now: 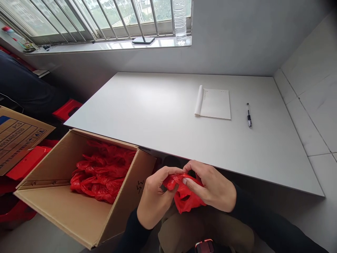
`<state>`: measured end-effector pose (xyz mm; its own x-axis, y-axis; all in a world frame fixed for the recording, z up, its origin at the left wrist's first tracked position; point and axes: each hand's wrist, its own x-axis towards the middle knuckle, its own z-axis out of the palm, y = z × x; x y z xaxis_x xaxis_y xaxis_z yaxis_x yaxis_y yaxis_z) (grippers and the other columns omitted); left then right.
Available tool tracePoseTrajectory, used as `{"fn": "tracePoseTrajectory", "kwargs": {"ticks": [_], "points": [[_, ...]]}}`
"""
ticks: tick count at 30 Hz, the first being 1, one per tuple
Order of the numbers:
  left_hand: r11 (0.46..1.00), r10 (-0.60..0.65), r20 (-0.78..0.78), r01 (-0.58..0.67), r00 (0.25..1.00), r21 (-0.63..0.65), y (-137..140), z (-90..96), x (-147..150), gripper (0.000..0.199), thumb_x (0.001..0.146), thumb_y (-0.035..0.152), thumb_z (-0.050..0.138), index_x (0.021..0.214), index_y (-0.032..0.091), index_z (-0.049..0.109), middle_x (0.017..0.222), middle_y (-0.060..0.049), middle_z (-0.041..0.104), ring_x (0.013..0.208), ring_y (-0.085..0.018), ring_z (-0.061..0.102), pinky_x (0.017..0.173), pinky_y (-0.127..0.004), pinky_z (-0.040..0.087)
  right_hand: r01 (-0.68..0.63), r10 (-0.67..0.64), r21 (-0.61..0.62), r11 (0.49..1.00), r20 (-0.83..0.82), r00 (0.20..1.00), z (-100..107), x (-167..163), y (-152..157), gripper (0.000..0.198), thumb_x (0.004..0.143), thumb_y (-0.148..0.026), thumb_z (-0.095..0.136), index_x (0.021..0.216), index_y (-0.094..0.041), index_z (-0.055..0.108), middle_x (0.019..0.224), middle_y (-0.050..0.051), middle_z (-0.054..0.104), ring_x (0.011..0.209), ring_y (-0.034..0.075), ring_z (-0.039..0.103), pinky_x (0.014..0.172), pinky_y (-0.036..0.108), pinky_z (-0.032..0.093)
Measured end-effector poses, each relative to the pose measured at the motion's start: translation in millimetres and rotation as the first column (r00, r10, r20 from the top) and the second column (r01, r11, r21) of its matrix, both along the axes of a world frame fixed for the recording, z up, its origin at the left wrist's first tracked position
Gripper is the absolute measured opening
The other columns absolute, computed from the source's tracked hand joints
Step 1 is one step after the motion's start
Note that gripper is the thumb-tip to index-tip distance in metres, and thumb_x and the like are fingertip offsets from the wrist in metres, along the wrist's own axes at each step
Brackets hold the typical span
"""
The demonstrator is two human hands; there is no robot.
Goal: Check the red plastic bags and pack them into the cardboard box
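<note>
Between my two hands is a crumpled red plastic bag (188, 200), held above my lap at the front edge of the table. My left hand (158, 195) pinches its upper left part with thumb and fingers. On the upper right, my right hand (212, 186) grips the same bag, its thumb pressed on the plastic. Both hands' fingertips nearly meet at the top of the bag. To the left stands an open cardboard box (89, 218), with a heap of red plastic bags (102, 174) inside it.
On the white table (147, 105) lie a notepad (216, 103) and a pen (249, 116). A water bottle (180, 23) and a dark flat object (143, 40) rest on the windowsill. Another cardboard box (21, 140) and a person's dark-clothed leg (28, 88) are at the left.
</note>
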<state>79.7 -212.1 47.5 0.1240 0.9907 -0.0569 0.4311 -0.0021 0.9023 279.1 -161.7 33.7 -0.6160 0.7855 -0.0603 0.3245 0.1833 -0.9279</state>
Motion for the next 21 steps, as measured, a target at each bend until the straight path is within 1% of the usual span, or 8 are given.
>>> {"fn": "tracePoseTrajectory", "kwargs": {"ticks": [3, 5, 8, 11, 14, 17, 19, 21], "points": [[0.999, -0.008, 0.084, 0.011, 0.996, -0.03, -3.0, 1.4, -0.7, 0.021, 0.092, 0.015, 0.062, 0.109, 0.024, 0.069, 0.093, 0.0, 0.068, 0.08, -0.011, 0.063, 0.074, -0.022, 0.051, -0.03, 0.028, -0.065, 0.997, -0.042, 0.999, 2.2, -1.2, -3.3, 0.01, 0.095, -0.014, 0.051, 0.101, -0.021, 0.054, 0.084, -0.005, 0.063, 0.067, 0.01, 0.052, 0.065, 0.027, 0.039], [0.999, -0.003, 0.137, 0.009, 0.991, -0.048, -4.8, 1.4, 1.2, 0.018, 0.093, 0.018, 0.063, 0.11, 0.024, 0.068, 0.088, 0.001, 0.064, 0.076, -0.01, 0.059, 0.07, -0.021, 0.049, -0.004, -0.001, -0.064, 0.998, -0.072, 0.997, 3.7, -2.7, -4.9, 0.014, 0.092, -0.01, 0.05, 0.099, -0.021, 0.054, 0.085, -0.006, 0.061, 0.068, 0.01, 0.051, 0.065, 0.026, 0.038], [0.999, 0.013, 0.185, -0.004, 0.983, -0.047, -6.2, -1.6, 6.8, 0.023, 0.092, 0.021, 0.068, 0.115, 0.024, 0.065, 0.097, -0.001, 0.063, 0.087, -0.012, 0.061, 0.079, -0.022, 0.05, 0.041, -0.048, -0.067, 0.997, -0.103, 0.994, 5.1, -4.4, -6.1, 0.019, 0.088, -0.005, 0.05, 0.098, -0.022, 0.052, 0.084, -0.006, 0.058, 0.068, 0.01, 0.049, 0.065, 0.026, 0.038], [0.997, 0.072, 0.174, -0.078, 0.982, 0.025, -5.8, -6.4, 11.9, 0.021, 0.092, 0.021, 0.068, 0.112, 0.025, 0.063, 0.099, 0.0, 0.063, 0.091, -0.012, 0.062, 0.081, -0.022, 0.051, 0.07, -0.088, -0.158, 0.985, -0.114, 0.99, 6.2, -3.0, -6.5, 0.017, 0.09, -0.009, 0.053, 0.1, -0.023, 0.052, 0.081, -0.006, 0.055, 0.067, 0.011, 0.046, 0.063, 0.026, 0.038], [0.987, 0.096, 0.156, -0.114, 0.983, 0.109, -4.9, -9.4, 13.5, 0.013, 0.094, 0.017, 0.064, 0.105, 0.024, 0.064, 0.094, 0.0, 0.061, 0.084, -0.011, 0.061, 0.074, -0.022, 0.05, 0.063, -0.123, -0.323, 0.944, -0.168, 0.978, 7.2, 2.5, -5.6, 0.022, 0.092, -0.021, 0.063, 0.112, -0.025, 0.054, 0.088, -0.004, 0.054, 0.073, 0.012, 0.047, 0.065, 0.027, 0.042], [0.966, 0.115, 0.139, -0.144, 0.984, 0.216, -4.1, -9.1, 12.3, 0.014, 0.094, 0.011, 0.063, 0.101, 0.024, 0.065, 0.097, 0.0, 0.059, 0.086, -0.011, 0.06, 0.075, -0.023, 0.049, -0.042, -0.137, -0.472, 0.88, -0.339, 0.931, 6.7, 8.1, -3.0, 0.037, 0.096, -0.035, 0.065, 0.129, -0.026, 0.051, 0.101, 0.0, 0.056, 0.085, 0.014, 0.051, 0.079, 0.029, 0.046], [0.949, 0.113, 0.113, -0.141, 0.987, 0.281, -3.5, -8.2, 11.4, 0.019, 0.093, 0.008, 0.062, 0.102, 0.024, 0.065, 0.1, -0.001, 0.059, 0.088, -0.011, 0.06, 0.075, -0.023, 0.049, -0.134, -0.146, -0.541, 0.83, -0.443, 0.885, 4.8, 9.5, -0.7, 0.035, 0.102, -0.042, 0.057, 0.132, -0.023, 0.051, 0.107, 0.003, 0.058, 0.093, 0.015, 0.055, 0.087, 0.032, 0.046], [0.934, 0.091, 0.087, -0.115, 0.992, 0.339, -3.4, -8.1, 11.3, 0.024, 0.092, 0.005, 0.062, 0.105, 0.025, 0.066, 0.102, -0.002, 0.059, 0.091, -0.012, 0.061, 0.075, -0.024, 0.05, -0.199, -0.127, -0.568, 0.799, -0.482, 0.867, 1.6, 8.7, 1.3, 0.033, 0.104, -0.044, 0.052, 0.126, -0.02, 0.056, 0.11, 0.005, 0.06, 0.099, 0.016, 0.057, 0.091, 0.033, 0.045]]}}
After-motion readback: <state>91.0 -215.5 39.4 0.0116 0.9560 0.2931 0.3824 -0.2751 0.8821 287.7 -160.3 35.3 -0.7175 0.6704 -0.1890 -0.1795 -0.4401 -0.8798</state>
